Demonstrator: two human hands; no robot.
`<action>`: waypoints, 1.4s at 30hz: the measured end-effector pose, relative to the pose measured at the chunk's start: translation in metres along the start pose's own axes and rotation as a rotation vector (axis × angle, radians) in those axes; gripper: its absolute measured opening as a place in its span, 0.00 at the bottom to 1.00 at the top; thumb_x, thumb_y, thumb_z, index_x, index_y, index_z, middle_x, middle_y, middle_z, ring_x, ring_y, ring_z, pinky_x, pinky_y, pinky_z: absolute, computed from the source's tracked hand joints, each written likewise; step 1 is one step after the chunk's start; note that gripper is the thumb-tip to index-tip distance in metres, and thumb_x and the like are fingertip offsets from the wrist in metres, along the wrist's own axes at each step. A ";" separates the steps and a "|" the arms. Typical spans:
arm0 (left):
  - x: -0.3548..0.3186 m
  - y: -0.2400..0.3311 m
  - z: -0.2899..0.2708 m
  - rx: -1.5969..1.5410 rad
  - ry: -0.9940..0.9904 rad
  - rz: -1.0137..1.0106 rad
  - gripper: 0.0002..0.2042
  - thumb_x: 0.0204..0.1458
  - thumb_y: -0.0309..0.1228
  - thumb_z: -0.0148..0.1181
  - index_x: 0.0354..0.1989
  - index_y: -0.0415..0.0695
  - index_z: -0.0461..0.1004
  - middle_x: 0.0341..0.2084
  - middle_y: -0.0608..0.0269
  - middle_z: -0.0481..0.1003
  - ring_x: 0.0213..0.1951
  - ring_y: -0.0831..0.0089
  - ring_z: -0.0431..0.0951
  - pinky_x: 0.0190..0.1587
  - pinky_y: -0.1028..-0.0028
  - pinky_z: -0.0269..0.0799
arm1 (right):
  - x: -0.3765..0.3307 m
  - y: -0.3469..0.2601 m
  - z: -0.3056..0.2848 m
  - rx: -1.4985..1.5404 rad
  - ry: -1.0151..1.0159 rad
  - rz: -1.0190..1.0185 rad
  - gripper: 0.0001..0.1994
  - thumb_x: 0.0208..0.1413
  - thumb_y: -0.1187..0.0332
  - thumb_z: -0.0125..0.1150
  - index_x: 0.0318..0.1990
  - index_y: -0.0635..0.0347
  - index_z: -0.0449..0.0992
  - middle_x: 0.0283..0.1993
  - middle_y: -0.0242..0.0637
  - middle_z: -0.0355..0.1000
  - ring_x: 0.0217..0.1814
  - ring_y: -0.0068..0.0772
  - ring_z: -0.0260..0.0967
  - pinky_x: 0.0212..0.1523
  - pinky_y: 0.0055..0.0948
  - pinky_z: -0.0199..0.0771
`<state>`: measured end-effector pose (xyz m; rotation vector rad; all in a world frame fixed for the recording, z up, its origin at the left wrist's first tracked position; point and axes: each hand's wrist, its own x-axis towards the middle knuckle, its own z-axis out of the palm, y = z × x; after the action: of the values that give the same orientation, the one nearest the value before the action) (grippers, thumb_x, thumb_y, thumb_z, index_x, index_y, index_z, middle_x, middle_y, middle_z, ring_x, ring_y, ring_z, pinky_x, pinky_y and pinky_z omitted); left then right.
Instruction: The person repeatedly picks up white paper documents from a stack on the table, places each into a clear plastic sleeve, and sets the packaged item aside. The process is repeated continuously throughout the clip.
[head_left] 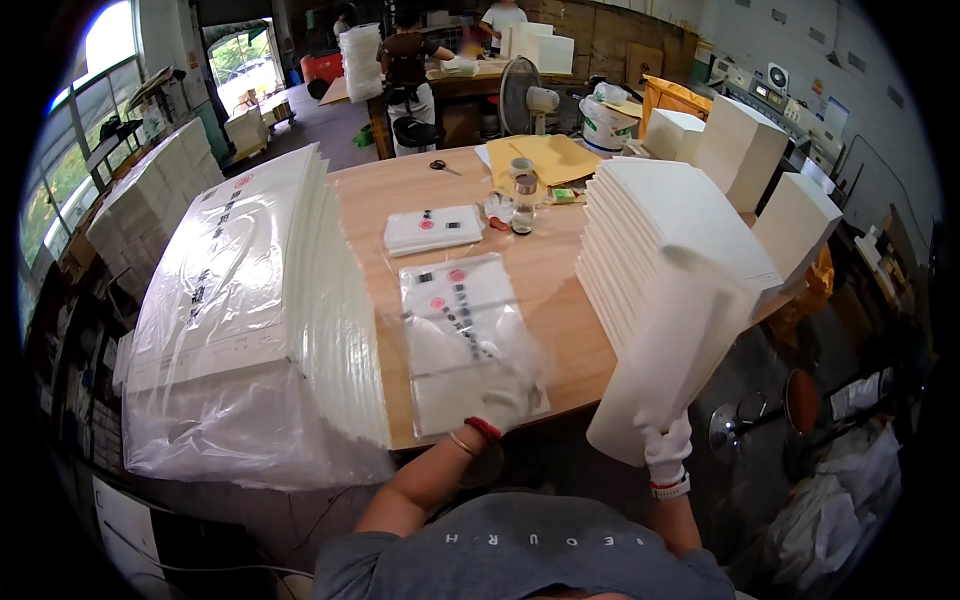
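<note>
My right hand point(665, 445), in a white glove, grips the lower edge of a bowed sheaf of white paper point(665, 350). The sheaf stands tilted off the table's right front edge, and its upper end is blurred. My left hand point(503, 405), gloved too, is at the lower right part of a clear printed plastic bag point(445, 355) lying flat on the table. Motion smears its fingers. Beyond that bag lies a small pile of folded printed bags point(433, 230). To the right rises a tall stack of white paper point(680, 205).
A large stack of filled plastic bags point(225, 270) covers the left side of the wooden table point(375, 190). Farther back are scissors point(445, 167), a clear bottle point(524, 205), a tape roll point(521, 167) and yellow paper point(560, 160). A fan point(518, 95) and other people stand beyond.
</note>
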<state>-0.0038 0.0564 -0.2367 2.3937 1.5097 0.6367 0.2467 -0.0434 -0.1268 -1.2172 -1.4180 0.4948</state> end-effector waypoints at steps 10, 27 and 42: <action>0.014 -0.068 0.010 -1.781 0.137 -0.541 0.17 0.56 0.37 0.51 0.49 0.39 0.67 0.36 0.64 0.75 0.28 0.82 0.67 0.29 0.84 0.64 | -0.027 0.035 0.008 -0.562 -0.699 -0.164 0.16 0.50 0.59 0.52 0.45 0.53 0.73 0.40 0.44 0.71 0.39 0.46 0.70 0.37 0.38 0.71; 0.051 -0.074 -0.070 -1.142 0.197 -0.449 0.13 0.55 0.31 0.49 0.46 0.39 0.70 0.32 0.64 0.76 0.24 0.80 0.67 0.31 0.81 0.66 | 0.003 0.026 0.048 -0.544 -0.683 -0.247 0.15 0.52 0.60 0.51 0.44 0.56 0.72 0.41 0.44 0.70 0.38 0.46 0.70 0.35 0.40 0.71; -0.027 -0.049 0.031 0.106 -0.021 0.034 0.18 0.51 0.31 0.48 0.52 0.45 0.64 0.44 0.50 0.69 0.42 0.59 0.72 0.43 0.64 0.69 | 0.047 0.148 0.198 -0.729 -0.399 0.037 0.25 0.55 0.54 0.44 0.58 0.55 0.54 0.36 0.53 0.71 0.40 0.58 0.69 0.42 0.50 0.67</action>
<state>-0.0382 0.0546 -0.2910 2.5006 1.5336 0.5507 0.1333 0.1185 -0.2824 -1.7888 -2.0164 0.2487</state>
